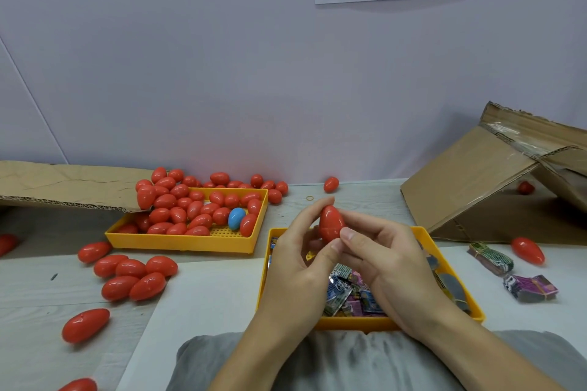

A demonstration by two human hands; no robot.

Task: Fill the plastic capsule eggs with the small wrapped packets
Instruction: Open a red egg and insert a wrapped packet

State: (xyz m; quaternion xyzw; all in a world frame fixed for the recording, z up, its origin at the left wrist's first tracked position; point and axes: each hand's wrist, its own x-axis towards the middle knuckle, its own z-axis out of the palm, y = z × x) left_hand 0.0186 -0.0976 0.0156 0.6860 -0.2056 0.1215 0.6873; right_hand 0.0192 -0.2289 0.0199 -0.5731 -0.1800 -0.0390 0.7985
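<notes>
Grey cloth (349, 359) of the person's clothing fills the bottom edge, and both forearms reach forward from it over the near tray (359, 324), a yellow one holding a loose heap of packets (344, 292) in blue, purple and silver wrappers. Above that tray both hands hold one red egg (331, 227) upright, its narrow end up and its seam showing around the middle. On the egg's left side, the left hand (300, 260) curls round it, forefinger arched over the top and thumb pressed near the bottom. From the other side, the right hand (386, 258) pinches it, thumb on the lower half and fingers curled behind. Whether the egg is fully closed cannot be told. Further back on the left stands the far tray (184, 244), also yellow, piled with red eggs (190, 209) and one blue egg (236, 218); more red eggs spill behind it against the wall (222, 73). A flattened cardboard sheet (63, 184) overlaps that tray's left corner. Nearer, on the table (38, 305), a cluster of loose eggs (135, 276) lies left of the near tray, with single ones scattered toward the camera. To the right, a cardboard box (482, 187) lies tipped on its side, and beside it on the table rest two banded bundles (514, 273) of packets and a stray egg (528, 250). A small rubber band (309, 198) lies just beyond the hands.
</notes>
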